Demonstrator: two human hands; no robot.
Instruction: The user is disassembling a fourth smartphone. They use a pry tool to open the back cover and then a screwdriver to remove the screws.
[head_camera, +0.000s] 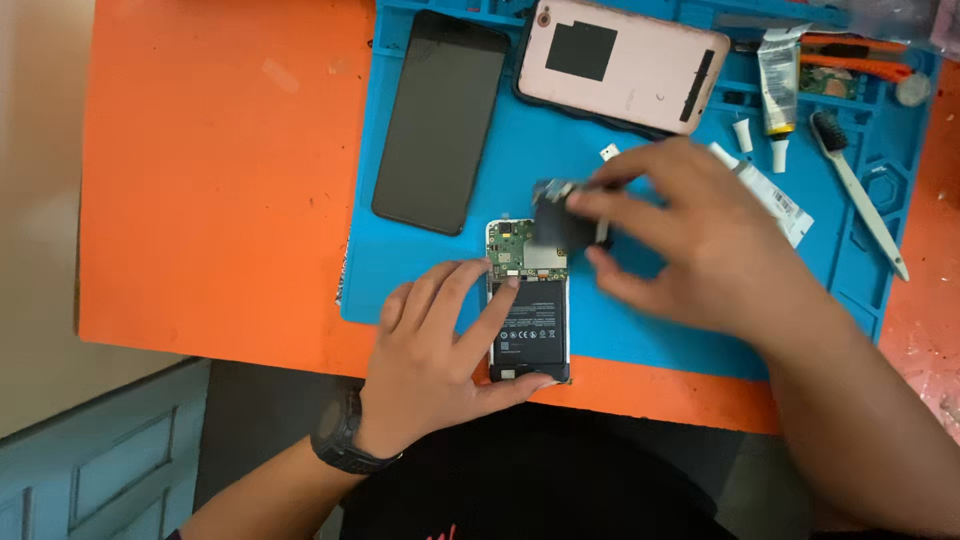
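An opened phone (530, 300) lies on the blue work mat (680, 340), its black battery and green circuit board showing. My left hand (440, 345) rests on it, fingers on the battery and thumb at its lower edge. My right hand (690, 235) hovers just above the phone's top end and pinches a small dark part (555, 215), blurred by motion. I wear a black watch (340, 435) on the left wrist.
A black phone screen (440, 120) and a pink phone back cover (620, 65) lie at the mat's far side. A glue tube (778, 85), a white brush (860, 190), orange tools (860, 60) and a white packet (780, 205) sit at the right. The mat lies on an orange table (220, 180).
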